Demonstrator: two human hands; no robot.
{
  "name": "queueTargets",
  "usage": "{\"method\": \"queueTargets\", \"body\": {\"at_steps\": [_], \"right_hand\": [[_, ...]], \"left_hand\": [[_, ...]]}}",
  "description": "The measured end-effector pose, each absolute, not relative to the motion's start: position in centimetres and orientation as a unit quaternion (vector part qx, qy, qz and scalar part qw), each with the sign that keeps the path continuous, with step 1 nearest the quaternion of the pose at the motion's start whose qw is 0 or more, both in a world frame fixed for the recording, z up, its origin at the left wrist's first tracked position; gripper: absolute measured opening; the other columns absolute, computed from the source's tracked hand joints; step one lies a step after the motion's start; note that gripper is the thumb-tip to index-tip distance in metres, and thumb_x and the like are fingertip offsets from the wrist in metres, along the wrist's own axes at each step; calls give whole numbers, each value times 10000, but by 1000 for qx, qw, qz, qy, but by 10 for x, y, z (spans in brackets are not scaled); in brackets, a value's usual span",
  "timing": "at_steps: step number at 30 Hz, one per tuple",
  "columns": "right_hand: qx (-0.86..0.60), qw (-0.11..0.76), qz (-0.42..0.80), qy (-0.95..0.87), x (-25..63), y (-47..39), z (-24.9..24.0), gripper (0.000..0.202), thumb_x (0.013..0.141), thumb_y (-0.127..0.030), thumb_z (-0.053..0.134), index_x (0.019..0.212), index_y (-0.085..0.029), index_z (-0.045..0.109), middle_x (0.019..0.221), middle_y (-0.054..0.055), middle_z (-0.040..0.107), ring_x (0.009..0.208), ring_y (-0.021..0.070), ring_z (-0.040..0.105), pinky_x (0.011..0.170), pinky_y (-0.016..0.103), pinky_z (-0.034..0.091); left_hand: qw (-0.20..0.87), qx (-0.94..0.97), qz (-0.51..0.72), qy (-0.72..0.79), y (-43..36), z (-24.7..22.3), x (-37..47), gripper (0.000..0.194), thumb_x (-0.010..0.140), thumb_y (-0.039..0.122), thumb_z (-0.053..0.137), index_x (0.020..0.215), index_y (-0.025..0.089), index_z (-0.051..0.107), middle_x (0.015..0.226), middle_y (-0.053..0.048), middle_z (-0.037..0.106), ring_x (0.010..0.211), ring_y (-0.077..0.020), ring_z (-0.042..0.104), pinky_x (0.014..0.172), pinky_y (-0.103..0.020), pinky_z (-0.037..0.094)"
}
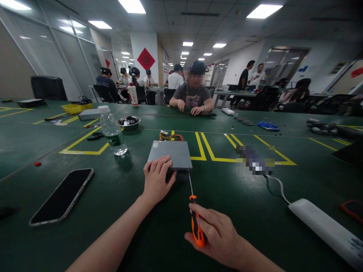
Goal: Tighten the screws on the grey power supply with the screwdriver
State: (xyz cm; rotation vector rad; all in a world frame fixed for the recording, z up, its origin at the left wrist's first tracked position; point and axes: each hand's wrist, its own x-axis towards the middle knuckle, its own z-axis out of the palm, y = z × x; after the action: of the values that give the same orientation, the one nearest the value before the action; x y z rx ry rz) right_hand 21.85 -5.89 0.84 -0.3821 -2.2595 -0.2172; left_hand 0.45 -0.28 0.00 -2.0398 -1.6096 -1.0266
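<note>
A grey metal computer power supply (172, 152) lies on the green table in front of me, its coloured cables (171, 137) bunched behind it. My left hand (159, 177) grips its near left corner, fingers over the top and thumb against the near side. In my right hand (214, 228) is a screwdriver (195, 223) with an orange and black handle. The screwdriver's thin shaft points away from me, and its tip meets the near side of the power supply close to the right corner. Whether the tip sits in a screw is too small to tell.
A water bottle (113, 132) and a phone (62, 198) are on the left, with a metal bowl (129, 122) of small dark parts behind. To the right lie a white power bank-like block (326, 230) with a cable and a blurred-out object (253, 160). Across the table sits a person (194, 94).
</note>
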Motion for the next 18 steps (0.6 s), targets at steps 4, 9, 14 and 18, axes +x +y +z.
{"method": "queueTargets", "body": {"at_steps": [4, 9, 14, 18], "right_hand": [[-118, 407, -76, -903, 220, -60, 7, 164, 888, -204, 525, 1015, -112, 479, 996, 182, 655, 843, 180, 663, 703, 267, 551], [-95, 389, -61, -914, 215, -59, 2, 158, 882, -171, 519, 1008, -89, 470, 1023, 211, 637, 878, 200, 658, 743, 291, 546], [-87, 390, -54, -915, 210, -55, 0, 214, 853, -159, 556, 1030, -80, 465, 1046, 212, 628, 930, 207, 645, 786, 293, 539], [-98, 392, -56, -913, 210, -54, -1, 189, 866, -150, 530, 1032, -82, 471, 1062, 214, 624, 949, 205, 636, 802, 298, 537]], "left_hand": [[169, -720, -360, -568, -3, -1, 5, 271, 827, 302, 511, 1093, 247, 510, 1240, -57, 572, 1151, -235, 491, 931, -431, 264], [165, -719, -366, -568, -2, -1, 5, 277, 817, 296, 526, 1090, 251, 519, 1239, -54, 572, 1151, -237, 491, 931, -432, 270], [165, -719, -365, -568, -2, -1, 4, 274, 827, 305, 512, 1095, 250, 512, 1243, -58, 570, 1154, -238, 488, 936, -434, 266], [165, -719, -364, -568, -2, -1, 4, 271, 830, 312, 505, 1094, 251, 509, 1251, -50, 564, 1166, -234, 479, 939, -430, 268]]}}
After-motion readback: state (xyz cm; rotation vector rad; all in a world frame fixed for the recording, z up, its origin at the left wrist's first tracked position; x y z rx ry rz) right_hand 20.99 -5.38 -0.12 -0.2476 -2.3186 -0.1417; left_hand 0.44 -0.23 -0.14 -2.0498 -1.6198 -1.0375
